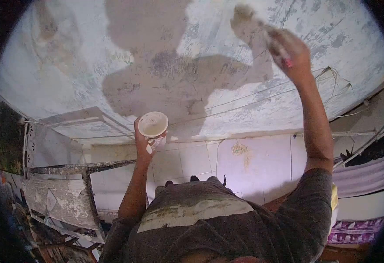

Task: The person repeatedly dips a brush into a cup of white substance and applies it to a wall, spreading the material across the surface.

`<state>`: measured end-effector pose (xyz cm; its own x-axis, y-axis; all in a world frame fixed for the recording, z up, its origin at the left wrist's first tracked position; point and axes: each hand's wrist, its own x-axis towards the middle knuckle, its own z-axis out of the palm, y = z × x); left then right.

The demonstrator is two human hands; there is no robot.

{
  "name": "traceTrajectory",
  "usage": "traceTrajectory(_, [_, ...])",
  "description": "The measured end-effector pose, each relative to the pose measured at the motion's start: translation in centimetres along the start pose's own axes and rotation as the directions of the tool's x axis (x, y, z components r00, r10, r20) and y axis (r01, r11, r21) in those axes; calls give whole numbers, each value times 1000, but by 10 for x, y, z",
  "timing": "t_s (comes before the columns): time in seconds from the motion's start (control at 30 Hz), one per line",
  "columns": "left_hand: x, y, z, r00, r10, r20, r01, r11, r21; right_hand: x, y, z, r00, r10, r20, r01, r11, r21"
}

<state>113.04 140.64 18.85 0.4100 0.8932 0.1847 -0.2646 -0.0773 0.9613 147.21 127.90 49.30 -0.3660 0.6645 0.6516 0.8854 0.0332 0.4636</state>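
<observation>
My left hand [143, 147] is wrapped round a white cup [153, 124] with its mouth turned toward me. Whitish residue coats the inside of the cup, and white smears mark the fingers. Higher up, my right hand [294, 51] is raised to the patchy white and grey wall [236, 103], closed on a slim tool [267, 31] that is smeared by motion. A pink-red end [288, 63] of it shows under the palm; its kind is hard to make out. The tool's far end overlaps the wall, where my shadow falls.
Thin wires [262, 94] run across the lower wall. Pale floor tiles [196, 160] lie below. On the left stands a worn, white-spattered wooden piece of furniture [62, 197]. Lilac cloth [362, 175] and a purple patterned textile [354, 231] are at the right.
</observation>
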Motion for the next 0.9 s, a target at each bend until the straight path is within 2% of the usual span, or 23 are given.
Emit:
traceTrajectory(0.07, [-4, 10, 5, 1000, -22, -8, 22, 999, 37, 11, -13, -1, 943, 78, -323, -83, 997, -2])
traceTrajectory(0.13, [-5, 15, 6, 998, -65, 11, 66, 994, -88, -11, -16, 30, 922, 102, -373, -119, 993, -23])
traceTrajectory(0.17, [-5, 13, 6, 998, -64, 9, 65, 994, -88, -32, -14, 57, 937, 38, -346, -54, 998, -35])
traceTrajectory(0.2, [-4, 9, 4, 1000, 12, 11, -12, 998, 56, -42, -34, 67, 945, 164, -284, -130, 982, 135])
traceTrajectory(0.23, [-4, 6, 3, 996, 85, 24, -88, 976, 199, -56, -51, 84, 956, 254, -149, -212, 944, 252])
traceTrajectory(0.27, [-4, 4, 1, 996, 87, 23, -90, 976, 200, -80, -60, 116, 968, 171, -183, -144, 978, 154])
traceTrajectory(0.3, [-3, 3, 0, 999, 43, 14, -45, 990, 131, -104, -75, 141, 943, 307, 127, -327, 923, 202])
traceTrajectory(0.33, [-3, 3, -1, 1000, -1, 9, 1, 998, 61, -117, -93, 151, 970, 213, -116, -178, 951, 254])
traceTrajectory(0.37, [-4, 8, -1, 1000, 2, 7, -2, 998, 64, -125, -114, 150, 982, 189, 15, -185, 942, 279])
traceTrajectory(0.4, [-5, 16, -1, 999, 23, 26, -25, 996, 89, -144, -128, 165, 983, 164, 82, -181, 940, 291])
traceTrajectory(0.43, [-6, 21, -1, 998, 42, 47, -47, 992, 114, -141, -144, 155, 937, 172, 304, -268, 912, 311])
traceTrajectory(0.47, [-6, 20, -3, 998, 44, 45, -49, 992, 117, -145, -145, 158, 938, 172, 301, -268, 911, 313])
traceTrajectory(0.53, [-4, 18, -5, 999, -31, -17, 30, 999, -36, -154, -141, 163, 843, 27, 536, -252, 902, 350])
traceTrajectory(0.63, [-5, 24, -5, 997, 54, -48, -53, 998, 28, -142, -102, 152, 876, -84, 475, -89, 939, 331])
traceTrajectory(0.67, [-6, 20, -7, 998, 49, -48, -48, 998, 27, -113, -87, 129, 840, 46, 541, -236, 928, 288])
traceTrajectory(0.7, [-6, 14, -11, 997, 73, -27, -72, 996, 58, -85, -69, 103, 745, 118, 657, -387, 878, 282])
traceTrajectory(0.73, [-6, 10, -13, 995, 98, -4, -97, 991, 88, -86, -41, 106, 839, 85, 538, -195, 969, 151])
traceTrajectory(0.77, [-6, 12, -10, 995, 97, -4, -97, 992, 86, -57, -39, 68, 874, 219, 433, -322, 930, 179])
traceTrajectory(0.8, [-7, 17, -6, 999, 42, -31, -42, 999, 25, -46, -19, 55, 880, 176, 441, -282, 941, 188])
traceTrajectory(0.83, [-8, 22, -3, 998, -16, -55, 14, 999, -38, -45, -3, 49, 959, 118, 260, -117, 993, -18])
traceTrajectory(0.87, [-10, 25, -2, 998, -20, -57, 18, 999, -40, -28, 7, 37, 996, 39, 78, -45, 996, 83])
traceTrajectory(0.9, [-12, 29, -1, 997, 67, -36, -65, 996, 60, -9, -2, 15, 998, 56, -33, -55, 998, 17])
